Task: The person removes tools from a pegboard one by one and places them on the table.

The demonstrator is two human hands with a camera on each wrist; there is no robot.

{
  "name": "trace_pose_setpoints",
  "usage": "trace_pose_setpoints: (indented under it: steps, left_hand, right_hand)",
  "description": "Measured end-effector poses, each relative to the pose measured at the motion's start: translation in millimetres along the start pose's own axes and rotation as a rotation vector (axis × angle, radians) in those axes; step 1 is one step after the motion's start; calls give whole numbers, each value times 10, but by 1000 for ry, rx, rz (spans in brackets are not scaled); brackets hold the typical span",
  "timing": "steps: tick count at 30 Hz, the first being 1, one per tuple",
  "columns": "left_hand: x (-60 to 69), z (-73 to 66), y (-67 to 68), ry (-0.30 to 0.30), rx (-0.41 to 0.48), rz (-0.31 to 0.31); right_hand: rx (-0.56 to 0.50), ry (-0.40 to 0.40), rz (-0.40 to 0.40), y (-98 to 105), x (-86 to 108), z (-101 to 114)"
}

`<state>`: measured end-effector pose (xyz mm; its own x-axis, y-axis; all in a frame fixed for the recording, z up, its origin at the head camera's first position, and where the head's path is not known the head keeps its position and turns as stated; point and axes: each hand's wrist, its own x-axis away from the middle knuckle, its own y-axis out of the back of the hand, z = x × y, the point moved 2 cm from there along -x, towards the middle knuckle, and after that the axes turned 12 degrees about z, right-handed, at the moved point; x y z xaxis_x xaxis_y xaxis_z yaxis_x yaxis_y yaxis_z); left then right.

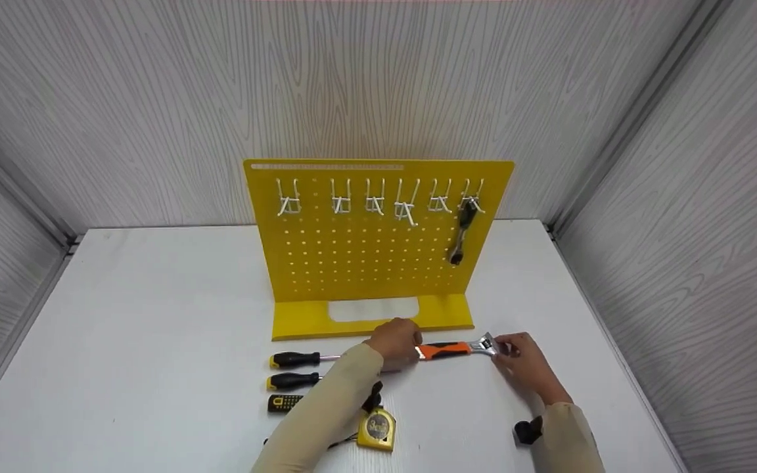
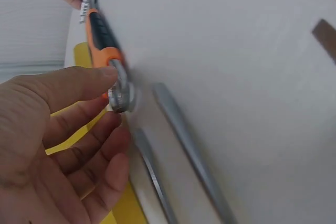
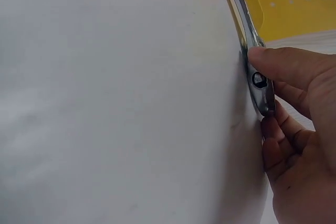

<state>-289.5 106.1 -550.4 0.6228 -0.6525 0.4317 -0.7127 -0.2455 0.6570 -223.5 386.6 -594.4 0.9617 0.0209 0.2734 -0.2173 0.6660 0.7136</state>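
Note:
An adjustable wrench (image 1: 447, 350) with an orange-and-black handle lies level, just in front of the yellow pegboard's base. My left hand (image 1: 395, 341) pinches the metal end of its handle. In the left wrist view, the thumb of my left hand (image 2: 63, 129) is on that ringed end (image 2: 119, 95), with the fingers behind it. My right hand (image 1: 528, 364) holds the wrench by its silver head. The right wrist view has my right thumb (image 3: 283, 64) pressed on the head (image 3: 260, 80) and the fingers on its far side.
The yellow pegboard (image 1: 365, 263) carries a row of white hooks; a black-and-metal tool (image 1: 462, 233) hangs on the rightmost. Left of the wrench lie two screwdrivers (image 1: 295, 359) and a black-and-yellow handle (image 1: 281, 403). A yellow tape measure (image 1: 376, 428) sits by my left forearm, which partly covers these tools.

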Motion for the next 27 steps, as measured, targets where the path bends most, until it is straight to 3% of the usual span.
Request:
trace_pose_setpoints:
  steps: [5, 10, 14, 19, 27]
  left_hand:
    - [19, -17, 140, -41, 75, -15]
    - [98, -29, 266, -99, 112, -109]
    - [162, -9, 347, -139, 176, -197]
    - [209, -51, 462, -143, 278, -282]
    - [255, -305, 784, -166, 251, -395]
  right_hand:
    - [-71, -46, -2, 18, -6, 18]
    - [-172, -78, -43, 83, -7, 129]
    - [-226, -58, -74, 98, -52, 258]
    - [-282, -20, -117, 91, -141, 429]
    - [-336, 65, -147, 121, -280, 771]
